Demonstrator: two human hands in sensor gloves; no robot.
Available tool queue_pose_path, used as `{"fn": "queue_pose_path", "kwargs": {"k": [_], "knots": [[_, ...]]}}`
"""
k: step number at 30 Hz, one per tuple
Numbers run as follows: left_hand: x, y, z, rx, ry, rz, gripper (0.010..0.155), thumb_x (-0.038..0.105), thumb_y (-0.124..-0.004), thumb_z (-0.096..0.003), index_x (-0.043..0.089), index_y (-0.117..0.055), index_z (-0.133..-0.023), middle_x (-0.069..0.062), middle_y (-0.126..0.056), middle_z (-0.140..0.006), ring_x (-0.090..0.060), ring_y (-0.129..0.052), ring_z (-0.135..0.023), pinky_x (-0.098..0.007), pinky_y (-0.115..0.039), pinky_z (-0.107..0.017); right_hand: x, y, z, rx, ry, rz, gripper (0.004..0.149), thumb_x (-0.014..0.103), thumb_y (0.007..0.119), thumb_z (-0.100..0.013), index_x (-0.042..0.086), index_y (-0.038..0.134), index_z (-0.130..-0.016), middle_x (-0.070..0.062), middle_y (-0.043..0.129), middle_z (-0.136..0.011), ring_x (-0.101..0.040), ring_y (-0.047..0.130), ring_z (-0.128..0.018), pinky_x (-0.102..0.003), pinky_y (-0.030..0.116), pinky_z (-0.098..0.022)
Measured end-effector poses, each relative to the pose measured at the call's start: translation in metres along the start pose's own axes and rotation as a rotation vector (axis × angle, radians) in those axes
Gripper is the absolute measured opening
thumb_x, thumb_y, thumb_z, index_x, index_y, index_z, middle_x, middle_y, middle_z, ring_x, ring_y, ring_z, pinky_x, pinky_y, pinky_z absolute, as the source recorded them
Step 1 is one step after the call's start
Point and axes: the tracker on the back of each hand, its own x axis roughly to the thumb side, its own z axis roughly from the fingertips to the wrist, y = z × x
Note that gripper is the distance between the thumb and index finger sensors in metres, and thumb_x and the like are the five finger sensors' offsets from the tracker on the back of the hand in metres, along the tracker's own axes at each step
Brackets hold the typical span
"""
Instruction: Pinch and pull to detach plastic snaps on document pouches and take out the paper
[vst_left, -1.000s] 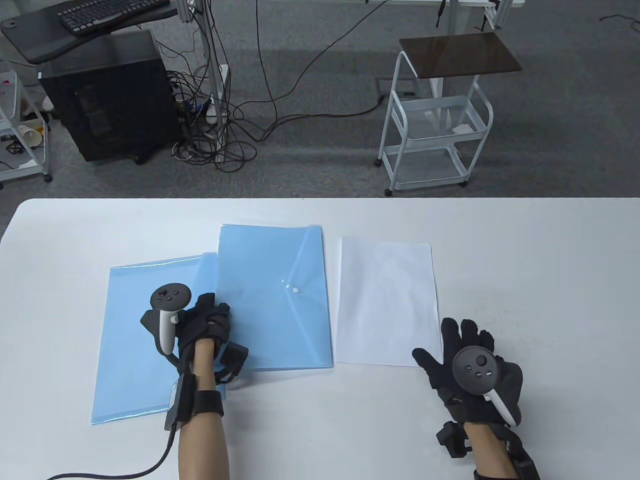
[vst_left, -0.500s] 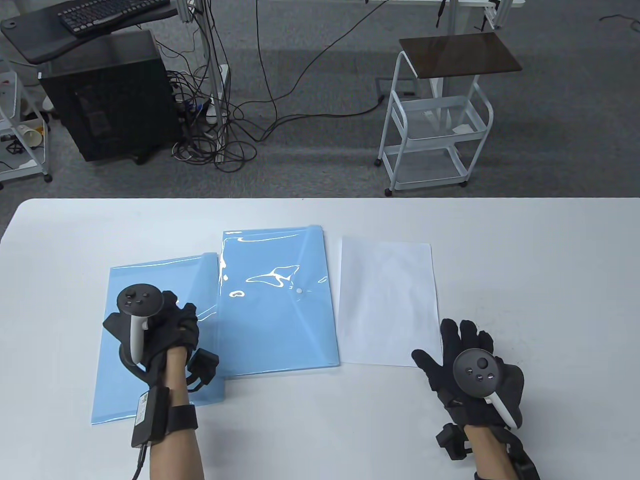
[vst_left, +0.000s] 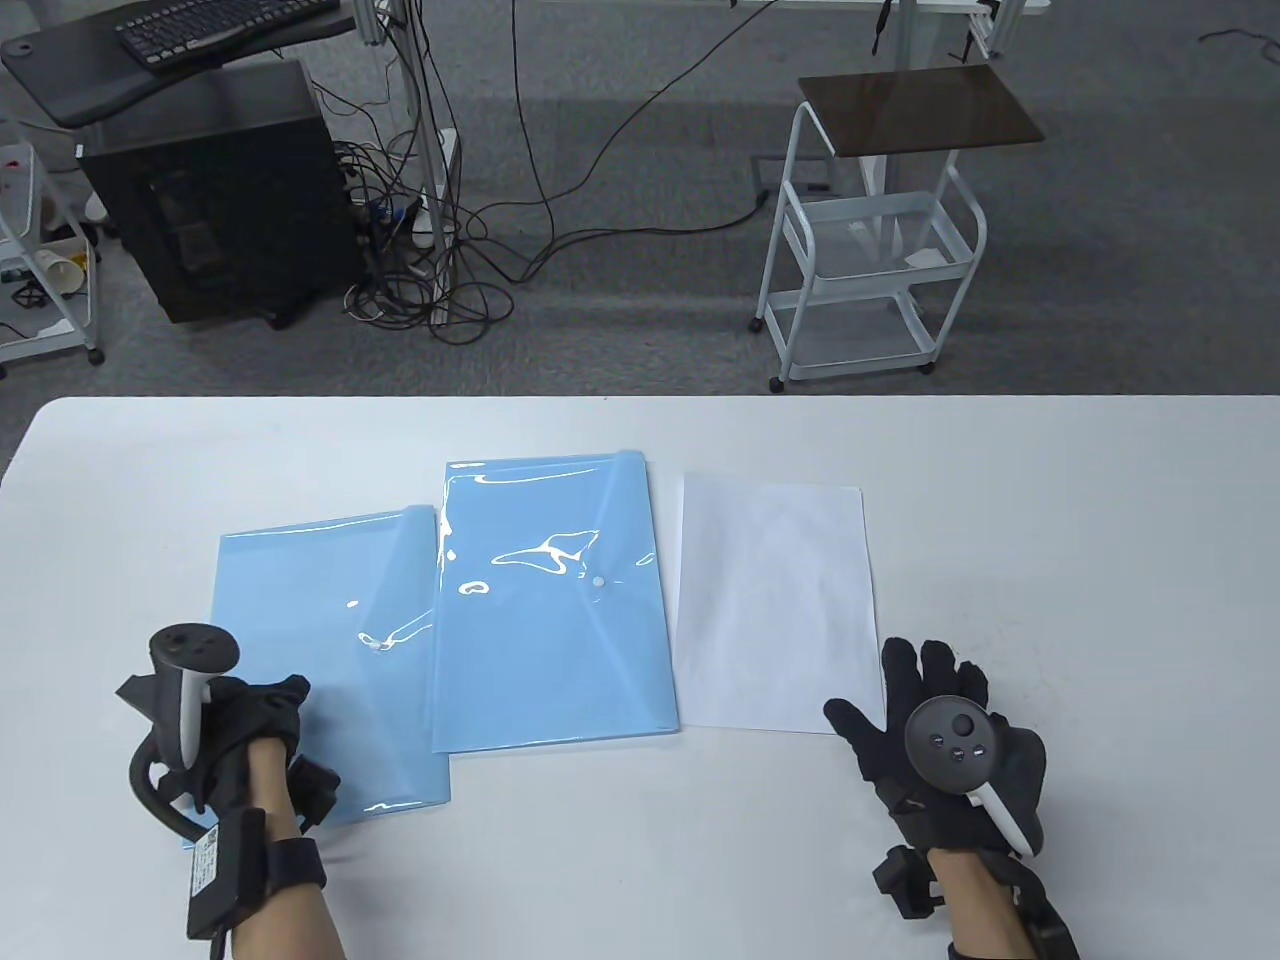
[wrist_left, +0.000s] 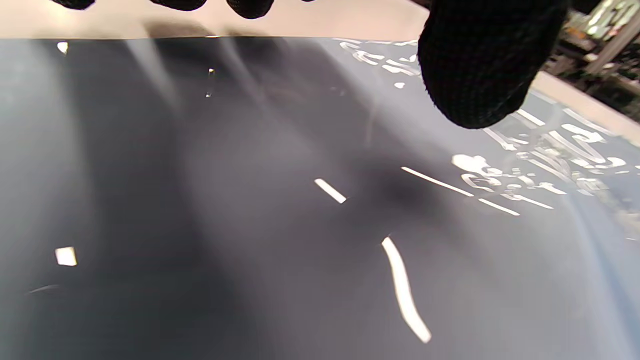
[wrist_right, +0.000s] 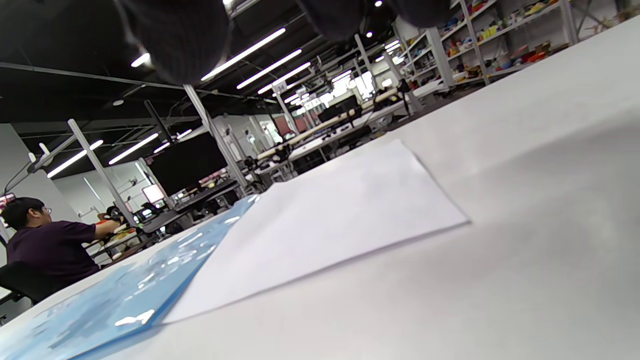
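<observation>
Table view: we see 2 blue pouches (vst_left: 555, 600) overlapping beside the paper (vst_left: 775, 600), our left hand (vst_left: 240, 725) loosely curled, holding nothing, our right hand (vst_left: 940, 740) spread flat by the paper's corner.

From the table view I can't see the near left corner of the left pouch (vst_left: 300, 600): my left hand (vst_left: 235, 725) covers it, and the middle pouch (vst_left: 555, 600) overlaps its right edge. My left wrist view cuts off all fingers (wrist_left: 482, 65) but their tips. Both forearms leave the bottom edge.
</observation>
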Motion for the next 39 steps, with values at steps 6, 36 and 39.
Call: {"fn": "queue_pose_path", "kwargs": {"k": [6,36,39], "knots": [[-0.001,0.004,-0.012,-0.014,0.049,-0.04,0.109,0.049,-0.097,-0.0414,-0.005,-0.034,-0.111,-0.031,-0.042,-0.113,-0.06,-0.057,-0.09,-0.078,-0.056,-0.06,0.0,0.0,-0.001,0.005,0.006,0.009,0.088,0.063,0.069,-0.054,0.007,0.042,-0.117,-0.04,0.037,-0.121,-0.073,0.035,-0.098,-0.091,0.036,-0.053],[0.032,0.09,0.125,0.347,-0.236,-0.032,0.048,0.022,-0.08,-0.0536,0.009,-0.073,-0.099,-0.009,-0.1,-0.081,-0.028,-0.111,-0.051,-0.042,-0.093,-0.036,0.004,0.002,0.002,0.011,-0.011,-0.044,0.087,0.063,0.068,-0.055,0.006,0.043,-0.116,-0.04,0.039,-0.12,-0.073,0.038,-0.097,-0.09,0.038,-0.054],[0.043,0.1,0.155,0.333,-0.33,0.001,0.047,0.021,-0.079,-0.0543,0.008,-0.073,-0.098,-0.011,-0.1,-0.08,-0.027,-0.111,-0.047,-0.039,-0.093,-0.033,0.004,0.002,0.003,0.013,-0.011,-0.041,0.087,0.063,0.068,-0.055,0.006,0.043,-0.116,-0.04,0.04,-0.12,-0.073,0.038,-0.097,-0.09,0.038,-0.053]]}}
